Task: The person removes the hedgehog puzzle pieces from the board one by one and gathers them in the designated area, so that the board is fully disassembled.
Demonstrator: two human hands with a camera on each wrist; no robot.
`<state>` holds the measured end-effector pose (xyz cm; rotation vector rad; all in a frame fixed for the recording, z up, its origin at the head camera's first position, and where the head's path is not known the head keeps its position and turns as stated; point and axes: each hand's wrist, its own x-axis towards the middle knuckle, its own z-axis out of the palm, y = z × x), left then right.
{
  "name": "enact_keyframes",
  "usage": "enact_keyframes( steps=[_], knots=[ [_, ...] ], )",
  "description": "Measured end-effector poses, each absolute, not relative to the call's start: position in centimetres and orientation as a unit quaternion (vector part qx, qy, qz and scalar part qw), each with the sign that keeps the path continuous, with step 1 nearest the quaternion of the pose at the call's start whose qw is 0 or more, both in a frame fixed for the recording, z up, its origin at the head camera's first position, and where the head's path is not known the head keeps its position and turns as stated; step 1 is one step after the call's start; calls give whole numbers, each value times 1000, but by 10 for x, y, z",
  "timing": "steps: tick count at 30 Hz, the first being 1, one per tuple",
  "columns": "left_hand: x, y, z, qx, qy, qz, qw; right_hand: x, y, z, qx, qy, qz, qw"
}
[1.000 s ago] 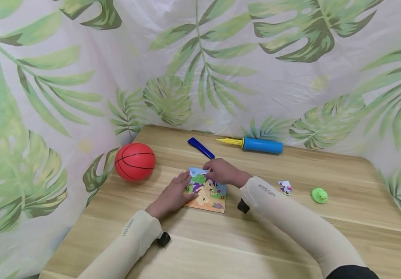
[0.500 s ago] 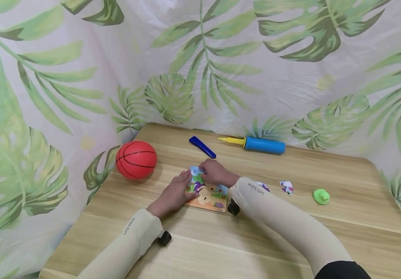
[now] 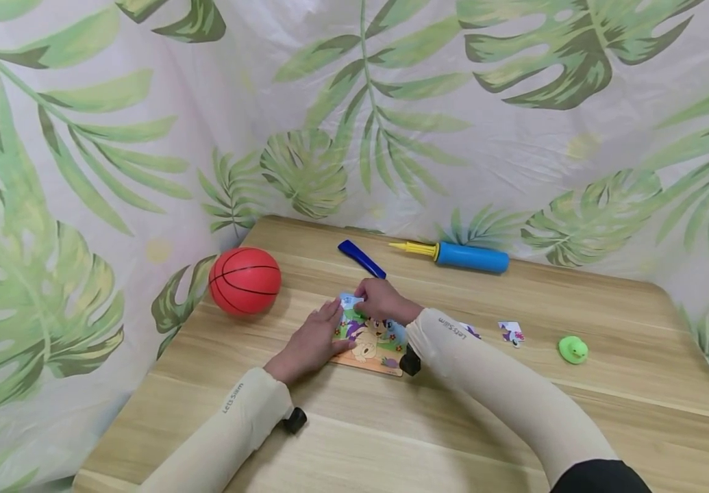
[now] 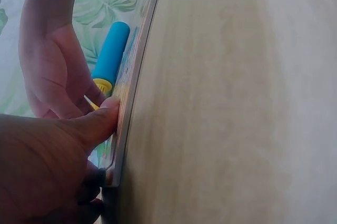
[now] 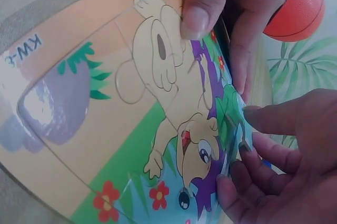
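Observation:
A cartoon jigsaw puzzle (image 3: 369, 352) in a tray lies on the table, showing a tan animal, red flowers and a purple fruit. My left hand (image 3: 309, 341) rests along its left side, fingers straight and thumb over the picture. At the upper part of the puzzle, my right hand (image 3: 383, 301) pinches a green puzzle piece (image 5: 227, 109) between thumb and fingers; the piece looks slightly tilted from the picture. In the left wrist view the puzzle is seen edge-on, with the left thumb (image 4: 108, 116) on top.
Two loose puzzle pieces lie to the right, one (image 3: 511, 333) in full view, another (image 3: 470, 330) partly behind my right sleeve. Beyond sits a green rubber duck (image 3: 573, 350). A red ball (image 3: 245, 281) is at left; a blue handle-like object (image 3: 362, 259) and blue hand pump (image 3: 471, 257) are behind.
My right hand has moved left from the puzzle's upper right to its upper middle, uncovering part of a loose piece beside the sleeve. The left hand stays on the puzzle's left side.

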<state>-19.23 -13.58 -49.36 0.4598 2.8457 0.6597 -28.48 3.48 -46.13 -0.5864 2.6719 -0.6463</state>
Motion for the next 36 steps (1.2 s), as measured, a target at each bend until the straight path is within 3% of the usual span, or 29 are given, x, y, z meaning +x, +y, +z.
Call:
enact_keyframes(
  steps=[11, 22, 36],
  knots=[
    [-191, -137, -490, 162, 961, 201, 97, -289, 35, -466, -226, 942, -193, 155],
    [-178, -141, -486, 199, 960, 187, 69, -288, 35, -462, -225, 943, -184, 164],
    [-175, -138, -489, 177, 968, 173, 45, -306, 33, -459, -188, 930, -243, 201]
  ],
)
